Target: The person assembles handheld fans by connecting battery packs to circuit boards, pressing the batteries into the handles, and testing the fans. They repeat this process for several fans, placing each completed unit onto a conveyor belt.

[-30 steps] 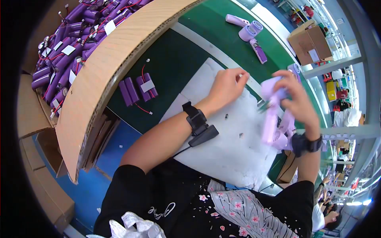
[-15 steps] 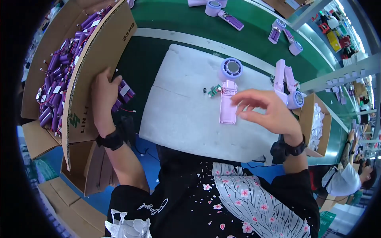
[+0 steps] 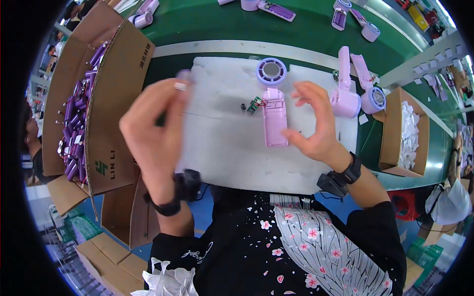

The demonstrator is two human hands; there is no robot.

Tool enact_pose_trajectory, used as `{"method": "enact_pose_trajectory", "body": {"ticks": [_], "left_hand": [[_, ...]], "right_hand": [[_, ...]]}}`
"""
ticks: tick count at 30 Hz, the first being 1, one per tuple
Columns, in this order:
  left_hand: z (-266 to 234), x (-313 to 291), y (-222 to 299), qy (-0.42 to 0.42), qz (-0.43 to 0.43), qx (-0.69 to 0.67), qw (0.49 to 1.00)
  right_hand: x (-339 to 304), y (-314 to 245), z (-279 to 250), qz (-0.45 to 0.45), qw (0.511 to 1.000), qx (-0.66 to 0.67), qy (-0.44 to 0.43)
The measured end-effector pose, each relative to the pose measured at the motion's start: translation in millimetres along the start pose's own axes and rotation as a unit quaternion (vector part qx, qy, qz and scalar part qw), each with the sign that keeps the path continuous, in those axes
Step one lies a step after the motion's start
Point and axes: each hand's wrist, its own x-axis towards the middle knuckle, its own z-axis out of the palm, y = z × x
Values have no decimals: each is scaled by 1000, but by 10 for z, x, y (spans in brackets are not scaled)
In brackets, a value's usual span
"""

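My left hand (image 3: 155,126), blurred by motion, is lifted over the mat's left edge. Its fingers close on a purple battery pack (image 3: 184,75); little more than a purple end and a white bit show. On the white foam mat (image 3: 224,153) lies a pink fan handle shell (image 3: 275,123), hollow side up. A small green circuit board (image 3: 255,105) is wired to it, and a tiny black part (image 3: 243,106) lies beside the board. The round purple fan head (image 3: 271,71) sits at the shell's far end. My right hand (image 3: 318,123) is open, its thumb at the shell's right edge.
A tall cardboard box (image 3: 116,98) full of purple battery packs (image 3: 76,118) stands at the left. Another pink fan (image 3: 345,101) lies at the mat's right side, near a box of white pieces (image 3: 407,135). Beyond the mat, more fan parts (image 3: 276,11) rest on the green bench.
My left hand has come away from the cardboard box toward the mat, bringing a battery pack. My right hand has opened wider beside the shell. The whole view has shifted slightly.
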Motion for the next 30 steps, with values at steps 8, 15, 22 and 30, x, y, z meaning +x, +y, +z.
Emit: {"method": "enact_pose_trajectory", "body": {"ticks": [8, 15, 22, 30], "left_hand": [[804, -115, 163, -188, 27, -119, 975], [922, 38, -163, -373, -167, -160, 898], [1096, 231, -207, -445, -118, -195, 866], [1078, 146, -320, -406, -151, -345, 833]], "right_hand": [[-240, 9, -74, 262, 959, 97, -49], [-150, 26, -39, 262, 961, 74, -39], [-83, 49, 24, 183, 981, -36, -60], [-43, 50, -12, 138, 980, -106, -101]]}}
